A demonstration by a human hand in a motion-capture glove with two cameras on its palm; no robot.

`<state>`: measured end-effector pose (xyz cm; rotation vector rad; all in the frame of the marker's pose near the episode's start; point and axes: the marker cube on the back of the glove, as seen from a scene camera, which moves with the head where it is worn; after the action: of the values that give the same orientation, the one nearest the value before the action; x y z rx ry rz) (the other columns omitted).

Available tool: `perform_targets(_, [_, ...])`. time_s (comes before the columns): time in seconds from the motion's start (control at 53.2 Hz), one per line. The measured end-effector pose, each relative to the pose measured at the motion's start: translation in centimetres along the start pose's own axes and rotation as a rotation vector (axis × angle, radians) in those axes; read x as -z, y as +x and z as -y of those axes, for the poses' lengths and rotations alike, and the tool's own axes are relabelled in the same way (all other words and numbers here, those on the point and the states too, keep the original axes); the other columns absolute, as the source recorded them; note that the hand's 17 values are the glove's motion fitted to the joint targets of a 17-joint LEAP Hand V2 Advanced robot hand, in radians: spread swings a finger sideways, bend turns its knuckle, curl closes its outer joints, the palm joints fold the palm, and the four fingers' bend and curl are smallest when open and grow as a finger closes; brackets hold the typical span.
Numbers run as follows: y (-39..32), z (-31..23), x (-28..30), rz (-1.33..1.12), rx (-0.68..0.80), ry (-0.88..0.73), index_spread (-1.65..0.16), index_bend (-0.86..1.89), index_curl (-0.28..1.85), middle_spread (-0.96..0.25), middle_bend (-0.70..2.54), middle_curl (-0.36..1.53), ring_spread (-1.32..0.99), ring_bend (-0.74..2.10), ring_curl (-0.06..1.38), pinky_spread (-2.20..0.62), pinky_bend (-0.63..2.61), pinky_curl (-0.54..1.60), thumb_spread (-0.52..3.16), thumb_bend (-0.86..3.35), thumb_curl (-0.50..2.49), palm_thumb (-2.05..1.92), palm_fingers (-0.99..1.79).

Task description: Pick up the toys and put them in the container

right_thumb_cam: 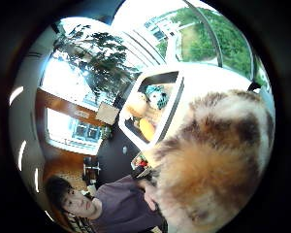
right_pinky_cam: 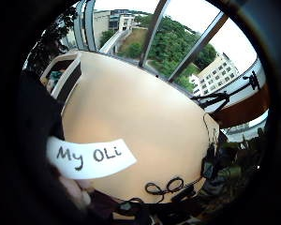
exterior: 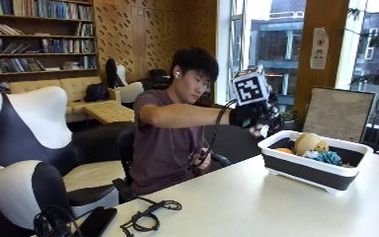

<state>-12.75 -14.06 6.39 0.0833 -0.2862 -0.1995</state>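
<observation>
My gloved right hand (exterior: 252, 116) is raised above the table (exterior: 242, 197), just left of the container (exterior: 314, 170). A furry brown, white and orange plush toy (right_thumb_cam: 213, 155) fills much of the thumb side palm view, and the hand grips it in the air. From outside the hand hides almost all of it. The container (right_thumb_cam: 177, 104) has a white rim and dark walls. Inside lie a tan round plush (exterior: 308, 143), a teal toy (exterior: 327, 158) and an orange toy (exterior: 283, 150). A corner of the container (right_pinky_cam: 61, 79) shows at the table's far end.
Black cables (exterior: 147, 219) and a dark flat device (exterior: 97, 222) lie at the table's near corner; the cables (right_pinky_cam: 168, 187) also show from the palm. A tan board (exterior: 337, 113) stands behind the container. Black-and-white chairs (exterior: 25, 148) stand left of the seated person. A paper label (right_pinky_cam: 89, 157) hangs by the palm.
</observation>
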Motion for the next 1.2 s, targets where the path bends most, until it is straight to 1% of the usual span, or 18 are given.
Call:
perform_targets(0.075, [-1.6, 2.7, 3.2, -0.075, 0.017, 0.042, -0.22, 0.99, 0.85, -0.23, 1.32, 0.84, -0.41, 1.26, 0.73, -0.4, 0.89, 0.61, 0.73, 0.02, 0.71, 0.46, 1.08])
perform_targets(0.15, [-2.3, 4.7, 4.6, -0.241, 0.168, 0.072, -0.21, 1.01, 0.88, -0.22, 1.34, 0.86, -0.4, 1.27, 0.74, -0.41, 0.91, 0.63, 0.7, 0.0, 0.74, 0.47, 1.05])
perform_targets(0.188, [-3.1, 5.5, 4.9, -0.262, 0.194, 0.084, -0.21, 1.02, 0.89, -0.21, 1.35, 0.86, -0.4, 1.28, 0.75, -0.41, 0.91, 0.64, 0.69, 0.0, 0.75, 0.47, 1.05])
perform_targets(0.282, [-6.1, 8.4, 4.8, -0.238, 0.112, 0.125, -0.2, 1.03, 0.92, -0.2, 1.36, 0.88, -0.4, 1.29, 0.76, -0.41, 0.92, 0.66, 0.67, -0.01, 0.78, 0.47, 1.03])
perform_targets(0.357, [-10.3, 11.5, 3.8, -0.063, -0.001, 0.134, -0.19, 1.03, 0.94, -0.2, 1.37, 0.89, -0.4, 1.3, 0.77, -0.42, 0.92, 0.68, 0.66, -0.01, 0.8, 0.47, 1.02])
perform_targets(0.62, [-20.0, 17.3, -3.1, 0.014, 0.077, 0.063, -0.17, 1.04, 0.98, -0.18, 1.4, 0.9, -0.4, 1.32, 0.78, -0.43, 0.94, 0.72, 0.63, -0.01, 0.87, 0.47, 0.99])
perform_targets(0.676, [-20.9, 18.3, -4.6, -0.071, 0.066, 0.052, -0.17, 1.04, 0.99, -0.18, 1.39, 0.9, -0.4, 1.32, 0.78, -0.43, 0.94, 0.73, 0.63, -0.01, 0.88, 0.46, 0.99])
perform_targets(0.752, [-19.3, 20.0, -6.4, -0.379, -0.022, 0.045, -0.17, 1.04, 1.0, -0.18, 1.4, 0.91, -0.39, 1.33, 0.78, -0.43, 0.94, 0.74, 0.63, -0.01, 0.9, 0.46, 0.99])
perform_targets(0.827, [-21.5, 20.4, -7.7, -0.235, -0.008, -0.017, -0.16, 1.03, 1.01, -0.18, 1.4, 0.91, -0.4, 1.32, 0.78, -0.43, 0.94, 0.75, 0.63, -0.02, 0.91, 0.45, 0.97])
perform_targets(0.902, [-20.1, 20.2, -8.9, -0.389, -0.061, -0.14, -0.17, 1.02, 1.02, -0.18, 1.4, 0.92, -0.4, 1.33, 0.78, -0.43, 0.93, 0.76, 0.63, -0.02, 0.92, 0.45, 0.92])
perform_targets(0.939, [-19.6, 19.8, -9.2, -0.426, -0.077, -0.233, -0.17, 0.97, 1.02, -0.19, 1.37, 0.91, -0.39, 1.36, 0.79, -0.42, 0.92, 0.76, 0.66, -0.04, 0.91, 0.4, 0.84])
perform_targets(0.996, [-19.0, 19.2, -9.8, -0.46, -0.15, -0.388, -0.17, 0.78, 1.0, -0.21, 1.33, 0.91, -0.38, 1.36, 0.78, -0.42, 0.97, 0.77, 0.74, -0.07, 0.88, 0.3, 0.63])
perform_targets(1.015, [-19.0, 19.1, -10.0, -0.458, -0.185, -0.429, -0.18, 0.62, 0.97, -0.22, 1.29, 0.89, -0.38, 1.34, 0.78, -0.41, 1.01, 0.77, 0.85, -0.16, 0.8, 0.13, 0.46])
perform_targets(1.033, [-19.1, 19.0, -10.2, -0.45, -0.208, -0.457, -0.18, 0.37, 0.92, -0.22, 1.15, 0.85, -0.37, 1.33, 0.78, -0.4, 1.09, 0.79, 0.86, -0.2, 0.75, 0.0, 0.07])
perform_targets(1.052, [-19.1, 18.9, -10.4, -0.441, -0.216, -0.47, -0.17, 0.31, 0.93, -0.21, 0.99, 0.82, -0.34, 1.33, 0.8, -0.39, 1.16, 0.82, 0.87, -0.2, 0.72, -0.07, -0.19])
perform_targets(1.071, [-19.1, 18.8, -10.5, -0.437, -0.215, -0.468, -0.17, 0.24, 0.89, -0.2, 0.89, 0.79, -0.33, 1.3, 0.79, -0.37, 1.21, 0.82, 0.88, -0.18, 0.69, -0.11, -0.27])
perform_targets(1.109, [-19.0, 18.7, -10.8, -0.444, -0.219, -0.437, -0.17, 0.14, 0.78, -0.13, 0.57, 0.68, -0.26, 1.09, 0.72, -0.29, 1.25, 0.77, 0.88, -0.19, 0.64, -0.19, -0.53])
perform_targets(1.202, [-18.6, 18.2, -10.8, -0.422, -0.177, -0.417, -0.18, 0.09, 0.6, -0.04, 0.33, 0.56, -0.15, 0.78, 0.59, -0.15, 1.16, 0.7, 0.91, -0.17, 0.53, -0.22, -0.45])
